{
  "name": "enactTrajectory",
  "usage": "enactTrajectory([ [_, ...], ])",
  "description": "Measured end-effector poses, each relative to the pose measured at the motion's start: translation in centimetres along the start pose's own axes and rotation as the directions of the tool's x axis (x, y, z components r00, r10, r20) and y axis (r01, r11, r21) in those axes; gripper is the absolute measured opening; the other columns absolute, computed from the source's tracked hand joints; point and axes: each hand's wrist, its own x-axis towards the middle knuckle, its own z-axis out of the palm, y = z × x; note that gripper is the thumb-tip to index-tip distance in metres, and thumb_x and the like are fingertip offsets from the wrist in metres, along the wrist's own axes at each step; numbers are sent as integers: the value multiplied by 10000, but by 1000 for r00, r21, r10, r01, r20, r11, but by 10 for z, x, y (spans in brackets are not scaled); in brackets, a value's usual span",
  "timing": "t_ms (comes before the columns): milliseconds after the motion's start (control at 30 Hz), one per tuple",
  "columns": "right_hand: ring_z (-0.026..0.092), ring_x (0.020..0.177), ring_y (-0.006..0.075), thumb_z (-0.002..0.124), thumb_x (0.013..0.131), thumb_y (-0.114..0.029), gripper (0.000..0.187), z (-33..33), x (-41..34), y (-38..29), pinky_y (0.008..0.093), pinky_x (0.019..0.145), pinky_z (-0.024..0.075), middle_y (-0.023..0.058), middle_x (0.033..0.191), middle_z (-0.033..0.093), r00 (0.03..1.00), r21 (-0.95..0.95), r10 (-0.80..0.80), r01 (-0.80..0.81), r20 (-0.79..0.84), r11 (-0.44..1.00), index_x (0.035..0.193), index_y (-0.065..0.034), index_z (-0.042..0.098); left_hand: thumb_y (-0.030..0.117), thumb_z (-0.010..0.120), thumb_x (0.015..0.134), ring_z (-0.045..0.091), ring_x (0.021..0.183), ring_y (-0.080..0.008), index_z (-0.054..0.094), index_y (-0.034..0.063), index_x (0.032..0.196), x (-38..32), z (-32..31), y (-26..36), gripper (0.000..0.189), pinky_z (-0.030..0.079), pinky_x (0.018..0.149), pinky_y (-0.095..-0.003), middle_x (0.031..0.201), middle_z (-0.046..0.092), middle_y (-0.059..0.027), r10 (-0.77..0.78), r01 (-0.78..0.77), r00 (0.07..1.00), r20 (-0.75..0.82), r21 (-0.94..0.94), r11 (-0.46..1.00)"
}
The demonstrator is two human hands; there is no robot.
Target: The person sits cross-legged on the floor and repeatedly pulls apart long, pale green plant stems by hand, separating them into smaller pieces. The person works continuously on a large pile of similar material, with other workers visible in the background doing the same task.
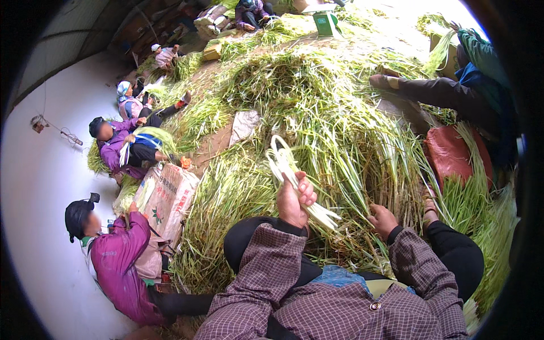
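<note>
My left hand [295,199] is raised over my lap, closed around a small bundle of pale, peeled green stalks [325,216], whose white ends point down to the right and whose tops loop over above the fist. To the right, lower down, my right hand [382,220] pinches a long leafy stalk [355,187] at the edge of the heap. In front of me spreads a big heap of unpeeled, garlic-like green stalks [314,114] with brownish root ends near my right hand.
A co-worker in a magenta jacket [121,259] sits at left beside a printed carton [170,199]. More people sit along the white wall. At right are another person's outstretched leg [433,91] and a red sack [452,153]. A green scale [326,23] stands at the far end.
</note>
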Motion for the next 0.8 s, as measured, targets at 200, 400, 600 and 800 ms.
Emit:
enactTrajectory([
  [200,605,897,356,655,806,-241,308,16,-10,40,429,789,478,202,968,642,975,-218,128,-87,182,972,1011,-11,645,558,363,937,342,461,-63,522,-9,1078,2,-1,-1,606,319,416,-217,681,420,25,49,-27,991,124,-171,985],
  [400,638,816,305,696,771,-266,238,16,-11,40,414,750,505,163,840,668,924,-89,185,-165,334,982,855,-44,688,423,399,972,329,459,-45,451,-35,1189,6,-13,-3,509,318,414,-196,695,439,11,-34,49,995,95,-158,986],
  [600,653,711,248,707,772,-273,238,12,-9,40,372,674,510,135,785,675,898,-112,103,-60,428,992,830,-43,696,223,428,983,338,452,-46,455,-41,1204,8,-21,-8,345,325,404,-198,681,481,18,-84,84,996,8,-114,990],
  [800,633,576,124,672,830,-223,210,-4,-3,30,298,562,508,46,648,663,802,161,22,-146,597,976,788,-18,682,206,470,964,286,457,-37,506,7,1167,9,-24,-7,286,272,400,-193,623,400,51,-130,124,984,-122,-61,990],
])
